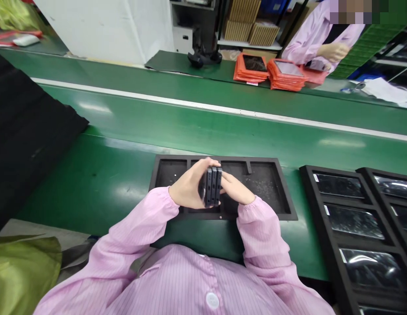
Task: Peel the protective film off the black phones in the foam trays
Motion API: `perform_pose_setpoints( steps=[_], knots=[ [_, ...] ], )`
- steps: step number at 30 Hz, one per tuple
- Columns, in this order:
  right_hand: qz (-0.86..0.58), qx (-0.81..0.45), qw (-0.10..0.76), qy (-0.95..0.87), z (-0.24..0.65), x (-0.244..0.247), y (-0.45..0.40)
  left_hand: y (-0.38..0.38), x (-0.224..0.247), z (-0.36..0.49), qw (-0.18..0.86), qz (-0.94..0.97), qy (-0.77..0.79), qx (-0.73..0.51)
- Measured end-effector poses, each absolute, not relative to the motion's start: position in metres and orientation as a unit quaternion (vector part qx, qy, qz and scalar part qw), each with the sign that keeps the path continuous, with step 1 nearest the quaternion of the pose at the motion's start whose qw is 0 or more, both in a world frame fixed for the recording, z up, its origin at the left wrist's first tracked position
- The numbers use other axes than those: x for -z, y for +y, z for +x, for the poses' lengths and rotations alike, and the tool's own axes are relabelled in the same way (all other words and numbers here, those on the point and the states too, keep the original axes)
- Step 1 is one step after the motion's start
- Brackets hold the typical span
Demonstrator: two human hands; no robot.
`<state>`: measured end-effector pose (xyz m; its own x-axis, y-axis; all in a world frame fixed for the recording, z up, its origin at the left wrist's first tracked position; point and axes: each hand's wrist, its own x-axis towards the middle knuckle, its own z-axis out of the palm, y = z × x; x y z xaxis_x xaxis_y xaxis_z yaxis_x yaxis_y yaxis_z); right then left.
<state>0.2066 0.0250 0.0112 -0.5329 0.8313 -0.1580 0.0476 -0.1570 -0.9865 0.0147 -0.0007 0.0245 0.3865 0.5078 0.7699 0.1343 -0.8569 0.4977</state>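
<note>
Several thin black devices [213,187], pressed together on edge in a stack, are held up between both hands. My left hand [191,184] wraps round them from the left, its thumb and fingers at the top and bottom. Against their right side rest the closed fingers of my right hand [236,188]. Beneath the hands lies a black foam tray [287,205] with recessed compartments; the hands and devices hide its middle part. Small light specks show in its right compartment.
At the right, two black trays [317,218] hold glossy dark screens. Black cloth [29,127] covers the left side. Across the green bench [131,113], a person [335,51] in pink stands beside stacked orange packets [286,75]. A white rail [164,100] crosses the bench.
</note>
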Motion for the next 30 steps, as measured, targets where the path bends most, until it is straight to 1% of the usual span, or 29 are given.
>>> perform_pose_setpoints(
  steps=[2, 4, 6, 7, 10, 12, 15, 18, 22, 27, 30],
  knots=[
    [-0.369, -0.618, 0.265, -0.642, 0.215, -0.020, 0.026, 0.002, -0.019, 0.013, 0.231, 0.776, 0.206, -0.550],
    [-0.310, -0.558, 0.230, -0.735, 0.218, -0.026, 0.024, 0.002, -0.011, 0.013, 0.269, 0.752, 0.222, -0.559],
    [-0.263, -0.499, 0.223, -0.795, 0.212, -0.027, 0.019, 0.000, -0.004, 0.014, 0.295, 0.740, 0.240, -0.554],
    [-0.261, -0.476, 0.239, -0.805, 0.207, -0.025, 0.017, -0.002, -0.001, 0.014, 0.305, 0.736, 0.247, -0.551],
    [-0.284, -0.437, 0.330, -0.787, 0.189, -0.010, 0.010, -0.009, 0.001, 0.014, 0.328, 0.727, 0.264, -0.542],
    [-0.274, -0.413, 0.379, -0.781, 0.181, -0.001, 0.008, -0.014, 0.000, 0.015, 0.323, 0.728, 0.255, -0.549],
    [-0.245, -0.371, 0.400, -0.801, 0.178, 0.002, 0.007, -0.017, 0.000, 0.017, 0.296, 0.733, 0.221, -0.572],
    [-0.238, -0.359, 0.384, -0.817, 0.180, 0.000, 0.007, -0.017, 0.000, 0.019, 0.295, 0.721, 0.208, -0.591],
    [-0.252, -0.380, 0.375, -0.807, 0.181, 0.004, 0.008, -0.016, -0.002, 0.018, 0.300, 0.717, 0.222, -0.588],
    [-0.248, -0.373, 0.398, -0.801, 0.181, 0.009, 0.007, -0.016, -0.007, 0.017, 0.286, 0.724, 0.239, -0.581],
    [-0.248, -0.379, 0.396, -0.799, 0.180, 0.009, 0.007, -0.017, -0.006, 0.018, 0.287, 0.719, 0.244, -0.584]
  ],
)
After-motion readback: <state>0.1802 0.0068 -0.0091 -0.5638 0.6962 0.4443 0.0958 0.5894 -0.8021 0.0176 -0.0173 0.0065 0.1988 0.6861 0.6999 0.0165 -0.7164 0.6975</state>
